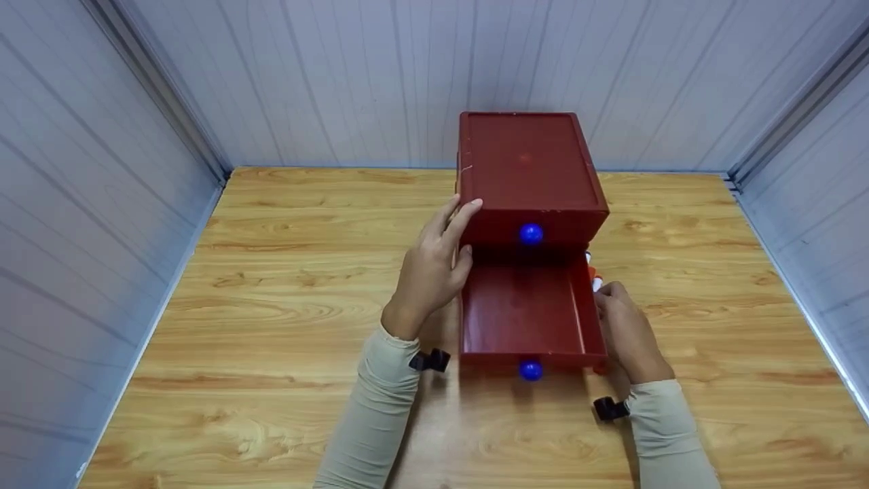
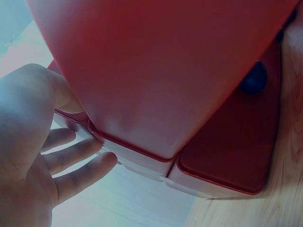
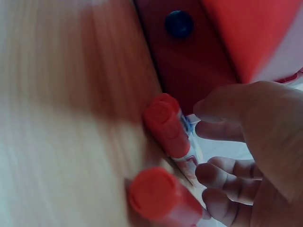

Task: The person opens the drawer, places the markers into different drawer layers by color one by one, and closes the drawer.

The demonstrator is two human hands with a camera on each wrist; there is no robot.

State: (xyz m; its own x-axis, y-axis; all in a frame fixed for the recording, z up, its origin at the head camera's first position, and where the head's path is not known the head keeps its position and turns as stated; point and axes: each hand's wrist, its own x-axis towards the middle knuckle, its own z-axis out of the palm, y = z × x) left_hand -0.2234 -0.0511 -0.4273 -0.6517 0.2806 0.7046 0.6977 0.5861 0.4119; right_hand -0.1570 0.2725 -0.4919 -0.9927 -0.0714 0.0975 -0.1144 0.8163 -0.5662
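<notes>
A dark red plastic drawer cabinet [image 1: 529, 163] stands before me, its open drawer [image 1: 523, 309] pulled out with nothing inside. My left hand [image 1: 431, 275] is at the cabinet's left side, fingertips by the front top edge, fingers spread. On the right, low beside the drawer, my right hand [image 1: 628, 333] has its fingers loosely bent. In the right wrist view they are near two tubes with orange-red caps, a slimmer one [image 3: 168, 125] with a white body and a thicker one [image 3: 163, 194]. No grip on either tube is visible, and finger contact is unclear.
Blue round knobs mark the upper drawer [image 1: 531, 233] and the pulled-out drawer. Beneath it, a shut lower drawer [image 2: 227, 146] also has a blue knob [image 2: 254, 78]. Pale panel walls [image 1: 339, 81] bound the wooden table [image 1: 285, 305] at the back and sides.
</notes>
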